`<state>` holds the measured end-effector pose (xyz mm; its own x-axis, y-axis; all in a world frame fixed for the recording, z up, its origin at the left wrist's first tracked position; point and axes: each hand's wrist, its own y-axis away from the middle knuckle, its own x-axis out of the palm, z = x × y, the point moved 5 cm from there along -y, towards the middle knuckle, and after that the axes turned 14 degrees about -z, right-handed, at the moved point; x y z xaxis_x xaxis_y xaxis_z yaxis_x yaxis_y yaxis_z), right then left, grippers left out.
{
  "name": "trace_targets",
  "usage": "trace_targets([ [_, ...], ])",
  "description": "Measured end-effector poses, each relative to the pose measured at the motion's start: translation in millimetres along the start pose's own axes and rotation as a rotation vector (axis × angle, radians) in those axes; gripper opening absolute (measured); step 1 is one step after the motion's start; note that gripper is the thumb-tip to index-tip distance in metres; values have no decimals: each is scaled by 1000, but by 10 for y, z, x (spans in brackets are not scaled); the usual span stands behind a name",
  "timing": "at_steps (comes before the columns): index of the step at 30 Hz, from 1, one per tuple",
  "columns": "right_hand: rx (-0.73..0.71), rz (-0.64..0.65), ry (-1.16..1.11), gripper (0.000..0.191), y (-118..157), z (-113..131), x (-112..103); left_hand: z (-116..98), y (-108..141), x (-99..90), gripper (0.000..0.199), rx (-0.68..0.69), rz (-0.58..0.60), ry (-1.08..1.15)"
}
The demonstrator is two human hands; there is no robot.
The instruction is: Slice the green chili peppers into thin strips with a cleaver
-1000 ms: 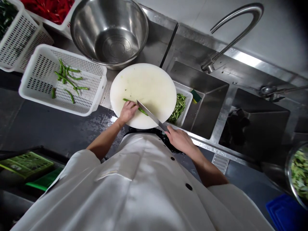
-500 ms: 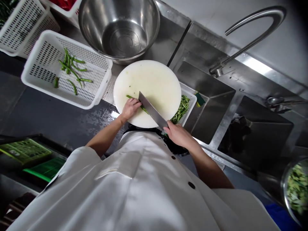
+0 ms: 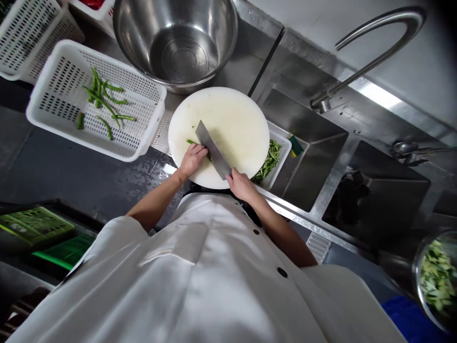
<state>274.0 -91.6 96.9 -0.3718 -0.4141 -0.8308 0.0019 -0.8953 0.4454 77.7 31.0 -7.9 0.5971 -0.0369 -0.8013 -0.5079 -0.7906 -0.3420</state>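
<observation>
On the round white cutting board [image 3: 232,114], my left hand [image 3: 193,159] is closed over a green chili pepper [image 3: 190,141], whose end pokes out past the fingers. My right hand [image 3: 242,184] grips the handle of a cleaver [image 3: 214,151]. The broad blade stands over the board, close against the left fingertips. The part of the pepper under my hand and beside the blade is mostly hidden. Cut green pieces [image 3: 269,162] lie in a white basket [image 3: 284,157] partly beneath the board's right side.
A white perforated basket [image 3: 91,147] with several green peppers [image 3: 103,97] stands at left. Behind the board is a large steel bowl [image 3: 178,47]. To the right are a sink [image 3: 303,176], a curved faucet [image 3: 374,59], a sponge [image 3: 296,146] and a bowl of cut vegetables [image 3: 439,276].
My right hand and the cleaver have moved left, and the blade is nearer my left hand. The left hand stays nearly in place on the pepper.
</observation>
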Motion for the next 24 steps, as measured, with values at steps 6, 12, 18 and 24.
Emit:
trace_targets([
  [6,2,-51,-31,28,-163,-27,167,217,-88,-331,31,-71,-127,-76],
  [12,-5,-3,83,29,131,-94,-116,305,-71,-304,37,0,-49,-98],
  [18,-34,66,148,28,213,72,-254,309,-19,-192,36,0,3,-72],
  [24,-26,25,82,35,-143,222,-92,303,-15,-237,37,8,-39,-46],
])
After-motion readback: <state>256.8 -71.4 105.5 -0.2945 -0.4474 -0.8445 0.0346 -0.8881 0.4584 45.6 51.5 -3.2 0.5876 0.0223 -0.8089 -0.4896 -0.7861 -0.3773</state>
